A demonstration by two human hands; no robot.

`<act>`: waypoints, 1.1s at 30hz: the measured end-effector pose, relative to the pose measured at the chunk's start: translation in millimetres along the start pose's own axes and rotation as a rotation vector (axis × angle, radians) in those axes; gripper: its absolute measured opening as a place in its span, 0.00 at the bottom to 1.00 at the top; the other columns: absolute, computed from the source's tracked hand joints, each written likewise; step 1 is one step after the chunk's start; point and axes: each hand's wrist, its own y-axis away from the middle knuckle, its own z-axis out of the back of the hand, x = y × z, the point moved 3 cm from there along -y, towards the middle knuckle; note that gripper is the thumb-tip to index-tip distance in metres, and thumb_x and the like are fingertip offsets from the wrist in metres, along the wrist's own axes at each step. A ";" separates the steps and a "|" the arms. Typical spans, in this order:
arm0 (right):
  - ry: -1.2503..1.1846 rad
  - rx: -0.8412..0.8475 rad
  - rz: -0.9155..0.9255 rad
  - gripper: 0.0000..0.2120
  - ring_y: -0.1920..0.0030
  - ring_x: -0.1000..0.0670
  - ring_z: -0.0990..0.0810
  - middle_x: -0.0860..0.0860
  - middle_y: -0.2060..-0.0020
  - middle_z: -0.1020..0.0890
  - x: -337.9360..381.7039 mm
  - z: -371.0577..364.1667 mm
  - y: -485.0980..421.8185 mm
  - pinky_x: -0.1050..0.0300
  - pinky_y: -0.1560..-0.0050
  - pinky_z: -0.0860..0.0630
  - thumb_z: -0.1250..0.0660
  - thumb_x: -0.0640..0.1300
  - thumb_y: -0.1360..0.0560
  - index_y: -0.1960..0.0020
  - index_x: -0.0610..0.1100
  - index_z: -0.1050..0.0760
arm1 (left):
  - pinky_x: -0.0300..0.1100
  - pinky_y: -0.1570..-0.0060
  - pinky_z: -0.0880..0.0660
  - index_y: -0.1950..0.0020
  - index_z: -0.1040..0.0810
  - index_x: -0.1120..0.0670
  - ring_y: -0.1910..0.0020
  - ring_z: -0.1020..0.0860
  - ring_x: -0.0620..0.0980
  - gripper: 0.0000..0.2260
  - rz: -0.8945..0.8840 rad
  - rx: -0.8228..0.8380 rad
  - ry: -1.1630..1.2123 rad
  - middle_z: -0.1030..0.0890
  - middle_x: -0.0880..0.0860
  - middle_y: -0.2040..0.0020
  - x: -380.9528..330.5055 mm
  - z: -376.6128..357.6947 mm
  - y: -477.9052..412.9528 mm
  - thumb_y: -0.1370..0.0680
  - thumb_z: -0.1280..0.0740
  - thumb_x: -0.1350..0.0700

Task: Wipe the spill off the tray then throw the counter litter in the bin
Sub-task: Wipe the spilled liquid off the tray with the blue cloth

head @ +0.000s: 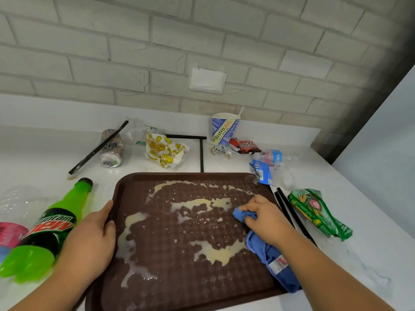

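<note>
Fingers [250,208] of the right hand [265,221] curl down over a bunched blue cloth [272,259], pinning it to the tray [179,292] near its right edge. A white tag with red print on the cloth is too small to read. The left hand [89,239] grips the tray's left rim, its fingers curled over the edge. A pale, milky spill [215,252] spreads in patches across the brown tray, from its far edge to its near left corner. The tray sits at the front edge of the white counter [363,261].

Just left of the tray lies a green bottle [45,230] labelled "Mountain Dew". Toward the counter's back edge stands a paper cup [224,129] printed "Bistro deli" and "Donuts", with a red wrapper [246,145] reading "Choco" beside it. Further left along that edge lie a crushed can [111,149] and a crumpled smiley-face paper [164,151]. Off the tray's right edge lie two black straws [289,212] and a green packet [318,212] whose lettering cannot be made out.
</note>
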 end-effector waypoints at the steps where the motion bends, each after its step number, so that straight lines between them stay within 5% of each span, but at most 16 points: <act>1: -0.005 -0.006 -0.019 0.15 0.51 0.52 0.26 0.53 0.51 0.31 -1.5 1.5 -1.1 0.64 0.50 0.32 0.36 0.41 0.23 0.37 0.45 0.23 | 0.50 0.44 0.29 0.28 0.34 0.52 0.39 0.27 0.61 0.22 0.000 0.000 -0.002 0.25 0.60 0.37 0.1 0.4 0.2 0.22 0.40 0.58; 5: 0.072 -0.059 -0.070 0.16 0.49 0.48 0.24 0.51 0.45 0.31 2.9 2.6 -2.5 0.60 0.48 0.28 0.38 0.41 0.22 0.36 0.47 0.25 | 0.50 0.46 0.29 0.28 0.34 0.53 0.40 0.27 0.62 0.22 -0.002 -0.006 -0.016 0.24 0.61 0.37 -1.6 1.1 1.5 0.22 0.40 0.59; 9: 0.059 0.070 -0.025 0.14 0.48 0.48 0.25 0.53 0.50 0.31 5.3 12.2 4.8 0.62 0.49 0.31 0.35 0.41 0.24 0.39 0.46 0.22 | 0.51 0.47 0.29 0.28 0.34 0.54 0.41 0.26 0.62 0.22 0.001 -0.017 -0.022 0.24 0.61 0.38 -3.9 0.9 1.1 0.22 0.40 0.60; 12: 0.094 -0.055 -0.182 0.11 0.52 0.48 0.22 0.52 0.52 0.26 -14.3 43.6 8.4 0.58 0.55 0.30 0.35 0.42 0.26 0.45 0.47 0.18 | 0.51 0.47 0.28 0.28 0.33 0.54 0.41 0.26 0.63 0.22 0.000 -0.026 -0.023 0.23 0.62 0.39 -3.1 0.1 1.2 0.23 0.39 0.60; 16: 0.290 -0.065 -0.341 0.16 0.49 0.44 0.23 0.45 0.41 0.30 -34.1 43.2 20.1 0.56 0.53 0.28 0.40 0.45 0.22 0.36 0.45 0.25 | 0.51 0.48 0.28 0.29 0.32 0.54 0.42 0.25 0.63 0.22 -0.004 -0.026 -0.012 0.23 0.62 0.40 0.2 -1.4 -0.8 0.23 0.38 0.60; 20: 0.414 0.001 -0.217 0.14 0.54 0.46 0.26 0.48 0.43 0.33 -28.7 18.9 20.9 0.55 0.53 0.28 0.40 0.44 0.22 0.39 0.43 0.25 | 0.51 0.52 0.27 0.29 0.32 0.55 0.44 0.24 0.64 0.22 -0.011 -0.030 -0.017 0.22 0.62 0.41 1.2 -1.6 -0.9 0.23 0.38 0.61; 24: 0.392 -0.016 -0.266 0.14 0.46 0.46 0.26 0.46 0.46 0.31 -31.6 26.0 18.2 0.56 0.49 0.28 0.42 0.41 0.21 0.38 0.44 0.25 | 0.51 0.51 0.27 0.29 0.33 0.54 0.44 0.24 0.63 0.22 -0.016 -0.032 -0.020 0.22 0.62 0.41 1.8 -2.1 -1.5 0.23 0.39 0.60; 28: 0.279 -0.023 -0.243 0.14 0.60 0.50 0.29 0.49 0.47 0.29 -25.9 16.3 12.3 0.58 0.56 0.32 0.40 0.41 0.22 0.38 0.41 0.25 | 0.51 0.49 0.27 0.28 0.33 0.54 0.42 0.25 0.63 0.22 -0.014 -0.030 -0.019 0.23 0.62 0.39 2.0 -2.7 -1.8 0.23 0.39 0.60; 33: 0.335 -0.106 -0.280 0.19 0.44 0.43 0.26 0.45 0.35 0.35 -28.0 29.2 1.2 0.54 0.43 0.27 0.41 0.44 0.20 0.30 0.43 0.33 | 0.51 0.49 0.27 0.28 0.33 0.54 0.43 0.25 0.63 0.22 -0.017 -0.026 -0.026 0.23 0.62 0.40 3.2 -3.0 -2.2 0.23 0.38 0.60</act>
